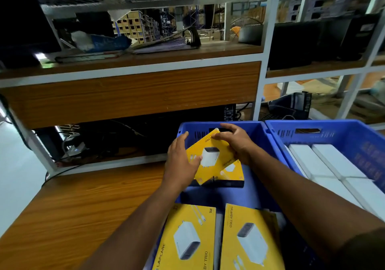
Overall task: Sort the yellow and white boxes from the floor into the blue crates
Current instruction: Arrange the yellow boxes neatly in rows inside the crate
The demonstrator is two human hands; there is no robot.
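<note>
At the centre of the frame you held a tilted yellow charger box (210,157) over the left blue crate (268,144), your left hand (181,161) pressed against its left edge and your right hand (235,142) clamped on its upper right corner. It sat atop another yellow box (231,174) in that crate. White boxes (325,165) filled the right blue crate (354,132) at right, and two more yellow boxes (250,240) lay bottom centre.

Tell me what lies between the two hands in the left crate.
Head view: a tilted yellow box lies between the left hand and right hand, both touching it.
</note>
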